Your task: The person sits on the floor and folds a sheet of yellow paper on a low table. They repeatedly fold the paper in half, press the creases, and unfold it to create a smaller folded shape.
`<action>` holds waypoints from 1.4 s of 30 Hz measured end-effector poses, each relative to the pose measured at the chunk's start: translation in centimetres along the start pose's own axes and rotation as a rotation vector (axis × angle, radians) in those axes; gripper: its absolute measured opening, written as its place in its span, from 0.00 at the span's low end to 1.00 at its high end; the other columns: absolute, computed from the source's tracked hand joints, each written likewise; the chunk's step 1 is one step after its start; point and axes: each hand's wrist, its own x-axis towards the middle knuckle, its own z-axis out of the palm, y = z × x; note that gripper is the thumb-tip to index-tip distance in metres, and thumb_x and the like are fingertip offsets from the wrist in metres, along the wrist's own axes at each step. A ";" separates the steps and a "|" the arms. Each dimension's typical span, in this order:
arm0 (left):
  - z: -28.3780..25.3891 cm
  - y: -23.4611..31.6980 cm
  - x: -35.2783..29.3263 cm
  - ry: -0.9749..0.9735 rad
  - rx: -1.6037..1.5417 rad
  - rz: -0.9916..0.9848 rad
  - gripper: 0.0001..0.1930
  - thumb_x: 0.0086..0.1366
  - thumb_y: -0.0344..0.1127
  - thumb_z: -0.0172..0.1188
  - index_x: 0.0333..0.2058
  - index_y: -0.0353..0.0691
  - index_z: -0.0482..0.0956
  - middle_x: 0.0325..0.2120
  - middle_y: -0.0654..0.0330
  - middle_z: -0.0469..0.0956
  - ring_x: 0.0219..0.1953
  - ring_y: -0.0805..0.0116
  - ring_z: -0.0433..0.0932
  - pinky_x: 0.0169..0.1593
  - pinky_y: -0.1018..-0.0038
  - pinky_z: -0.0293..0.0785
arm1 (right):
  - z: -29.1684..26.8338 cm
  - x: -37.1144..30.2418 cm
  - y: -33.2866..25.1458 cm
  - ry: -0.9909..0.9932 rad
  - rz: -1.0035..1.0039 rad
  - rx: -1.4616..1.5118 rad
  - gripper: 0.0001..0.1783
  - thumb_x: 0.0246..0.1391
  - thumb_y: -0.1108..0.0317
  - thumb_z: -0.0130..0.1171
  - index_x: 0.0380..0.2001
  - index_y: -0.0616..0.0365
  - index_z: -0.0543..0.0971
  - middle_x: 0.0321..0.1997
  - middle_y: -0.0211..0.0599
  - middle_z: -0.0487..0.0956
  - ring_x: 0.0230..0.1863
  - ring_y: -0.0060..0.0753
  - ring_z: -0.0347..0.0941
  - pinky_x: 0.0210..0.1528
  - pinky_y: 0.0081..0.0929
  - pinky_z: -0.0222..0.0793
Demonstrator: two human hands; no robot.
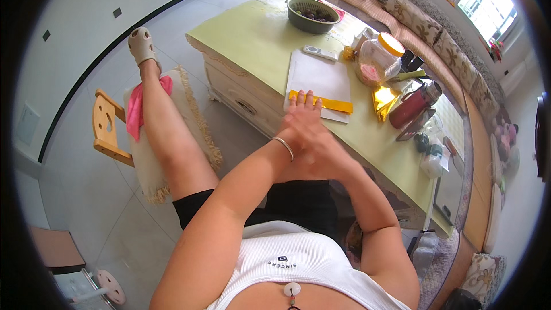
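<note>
A shiny gold strip lies across the lower end of a white sheet on the pale green tabletop. The outstretched fingers of my left hand rest at the strip's left part; a bracelet circles that wrist. My right hand overlaps the left one near its wrist. Motion blurs it, and its fingers cannot be made out. Above the sheet sits a white remote control. To the right stands crumpled gold foil, beside a clear jar with a yellow lid.
A dark red thermos stands at the table's right, with small containers nearer me. At the far end is a green basin of dark round fruit. My left leg lies along a fringed covered seat beside a wooden chair back.
</note>
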 end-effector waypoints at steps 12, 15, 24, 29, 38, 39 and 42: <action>1.4 0.1 0.0 0.130 0.170 0.089 0.52 0.58 0.69 0.54 0.69 0.36 0.51 0.71 0.37 0.42 0.73 0.35 0.35 0.71 0.43 0.30 | 1.8 1.1 2.1 -0.086 -0.287 -0.281 0.50 0.29 0.65 0.72 0.63 0.50 0.69 0.57 0.36 0.76 0.66 0.43 0.64 0.73 0.54 0.46; 1.8 -0.1 -0.2 0.172 0.254 0.117 0.36 0.70 0.49 0.45 0.69 0.34 0.51 0.70 0.35 0.44 0.72 0.32 0.40 0.70 0.41 0.36 | 1.4 1.4 2.6 -0.104 -0.266 -0.264 0.50 0.27 0.64 0.74 0.62 0.48 0.70 0.57 0.35 0.76 0.66 0.42 0.64 0.73 0.54 0.46; -2.5 0.3 -1.3 0.000 0.247 0.137 0.34 0.71 0.45 0.43 0.70 0.34 0.49 0.70 0.35 0.43 0.72 0.31 0.39 0.71 0.42 0.36 | 1.6 1.3 2.4 -0.092 -0.193 -0.342 0.47 0.27 0.63 0.74 0.59 0.46 0.72 0.59 0.33 0.74 0.67 0.43 0.63 0.73 0.55 0.47; -0.5 0.1 0.0 0.038 0.253 0.119 0.32 0.72 0.45 0.40 0.69 0.36 0.51 0.70 0.36 0.46 0.72 0.33 0.41 0.70 0.40 0.37 | 2.7 0.6 2.1 0.078 -0.181 -0.446 0.45 0.29 0.64 0.72 0.59 0.50 0.71 0.60 0.34 0.73 0.66 0.43 0.64 0.72 0.55 0.48; -3.1 1.3 0.9 -0.246 0.220 0.056 0.42 0.68 0.57 0.45 0.71 0.38 0.46 0.72 0.43 0.39 0.74 0.39 0.37 0.71 0.44 0.33 | 1.7 -0.8 5.0 0.068 -0.120 -0.232 0.48 0.37 0.59 0.72 0.65 0.56 0.65 0.70 0.41 0.64 0.71 0.48 0.56 0.74 0.50 0.44; -3.4 1.2 1.0 -0.286 0.193 0.046 0.44 0.66 0.60 0.48 0.71 0.38 0.46 0.72 0.43 0.39 0.74 0.40 0.36 0.72 0.45 0.33 | 1.2 -1.0 5.9 0.070 -0.118 -0.147 0.48 0.41 0.56 0.71 0.66 0.57 0.63 0.71 0.44 0.61 0.73 0.49 0.54 0.74 0.49 0.42; -3.7 1.0 0.5 -0.251 0.044 0.005 0.53 0.59 0.66 0.55 0.72 0.40 0.45 0.73 0.44 0.38 0.74 0.42 0.35 0.72 0.49 0.32 | 0.2 -1.4 9.3 0.112 0.026 -0.164 0.47 0.52 0.48 0.63 0.69 0.61 0.58 0.74 0.49 0.55 0.76 0.49 0.46 0.76 0.48 0.37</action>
